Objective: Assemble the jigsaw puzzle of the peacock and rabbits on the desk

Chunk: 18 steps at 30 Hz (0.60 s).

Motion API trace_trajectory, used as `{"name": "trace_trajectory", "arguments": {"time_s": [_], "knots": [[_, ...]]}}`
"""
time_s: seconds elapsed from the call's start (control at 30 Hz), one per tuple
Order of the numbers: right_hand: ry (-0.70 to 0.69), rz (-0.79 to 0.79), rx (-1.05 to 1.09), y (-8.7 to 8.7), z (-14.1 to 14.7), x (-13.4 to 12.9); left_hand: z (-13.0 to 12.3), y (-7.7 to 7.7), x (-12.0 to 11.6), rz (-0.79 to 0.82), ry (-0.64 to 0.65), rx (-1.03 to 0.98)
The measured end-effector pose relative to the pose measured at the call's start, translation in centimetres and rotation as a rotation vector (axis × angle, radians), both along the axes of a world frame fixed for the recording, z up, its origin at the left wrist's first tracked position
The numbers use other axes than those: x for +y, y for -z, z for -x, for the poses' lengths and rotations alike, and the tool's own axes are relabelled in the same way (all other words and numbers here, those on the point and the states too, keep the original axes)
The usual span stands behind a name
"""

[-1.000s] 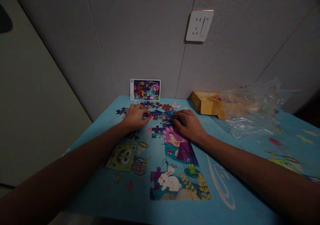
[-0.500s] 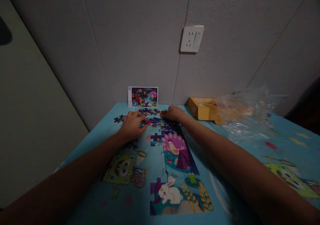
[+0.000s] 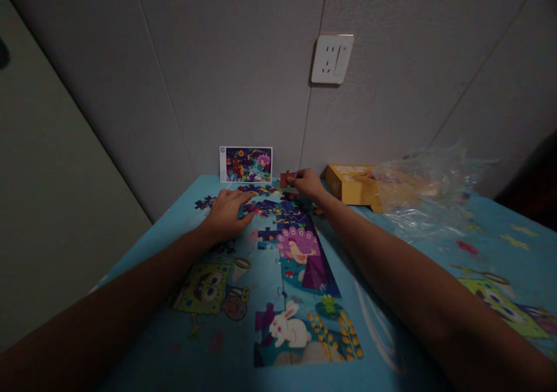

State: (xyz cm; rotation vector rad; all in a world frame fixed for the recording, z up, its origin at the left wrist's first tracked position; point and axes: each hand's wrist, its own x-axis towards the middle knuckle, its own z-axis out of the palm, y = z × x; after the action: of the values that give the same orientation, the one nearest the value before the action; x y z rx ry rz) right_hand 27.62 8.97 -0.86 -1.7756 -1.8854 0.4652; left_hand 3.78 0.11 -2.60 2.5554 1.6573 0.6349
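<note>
A reddish-brown puzzle piece (image 3: 285,180) is pinched in my right hand (image 3: 306,183), raised a little above the far end of the table. My left hand (image 3: 228,212) rests on the cloth with thumb and fingers apart, beside loose puzzle pieces (image 3: 261,207); nothing shows in its grip. Joined pieces with a pink peacock (image 3: 298,246) run toward me between my arms. They meet a section with a white rabbit (image 3: 289,328) at the near end. Behind the loose pieces, a picture card (image 3: 248,164) leans upright on the wall.
An open yellow box (image 3: 348,184) lies against the wall at right, with a crumpled clear plastic bag (image 3: 418,195) partly over it. A blue patterned cloth (image 3: 169,224) covers the table. The wall carries a white socket (image 3: 332,59).
My right hand has risen slightly from the pieces, and a reddish-brown piece now shows in its fingers. The fingers of my left hand have spread. The whole view has shifted slightly.
</note>
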Motion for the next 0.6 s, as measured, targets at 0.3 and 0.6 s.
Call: {"name": "trace_trajectory", "arguments": {"time_s": [0.3, 0.6], "knots": [[-0.564, 0.187, 0.088, -1.7, 2.5, -2.5, 0.0, -0.7, -1.0, -0.011, 0.171, -0.046], [-0.236, -0.157, -0.215, -1.1, 2.1, -1.3, 0.4, 0.1, 0.2, 0.048, 0.001, 0.106]]}}
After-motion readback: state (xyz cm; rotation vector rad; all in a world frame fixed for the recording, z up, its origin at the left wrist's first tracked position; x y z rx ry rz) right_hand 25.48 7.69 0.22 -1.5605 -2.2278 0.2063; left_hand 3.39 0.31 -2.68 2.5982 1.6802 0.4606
